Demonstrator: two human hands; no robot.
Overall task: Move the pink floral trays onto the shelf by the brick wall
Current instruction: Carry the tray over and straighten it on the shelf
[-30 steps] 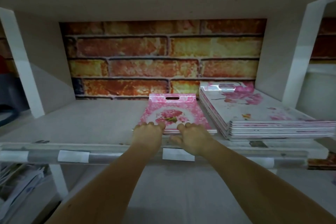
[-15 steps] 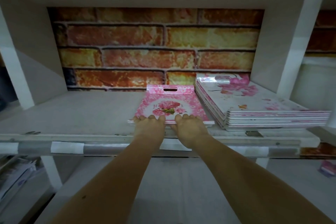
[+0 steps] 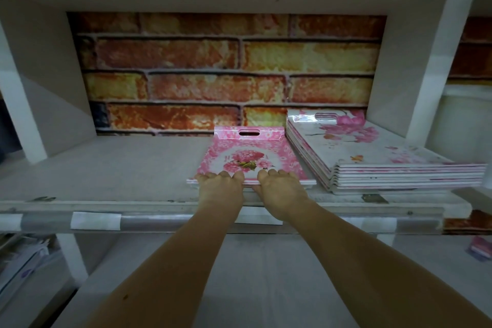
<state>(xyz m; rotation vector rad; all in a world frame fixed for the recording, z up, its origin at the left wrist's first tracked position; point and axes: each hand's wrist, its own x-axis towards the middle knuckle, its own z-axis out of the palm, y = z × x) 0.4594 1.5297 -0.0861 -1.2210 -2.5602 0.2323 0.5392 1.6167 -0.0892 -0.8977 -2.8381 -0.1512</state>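
Note:
A small stack of pink floral trays (image 3: 250, 152) lies flat on the white shelf (image 3: 119, 168), its far handle end close to the brick wall (image 3: 213, 72). My left hand (image 3: 221, 189) and my right hand (image 3: 282, 192) rest side by side on the stack's near edge. Fingers curl over the top rim and the right thumb reaches under the edge. Both hands hold the near rim.
A taller stack of white trays with pink blossoms (image 3: 378, 157) sits just right of the pink stack, by the white divider (image 3: 426, 88). A shelf rail with white labels (image 3: 94, 220) runs along the front edge. Another shelf lies below.
The pink stack has slid a little deeper toward the brick wall with both hands on its near edge. The view has drawn closer to the shelf.

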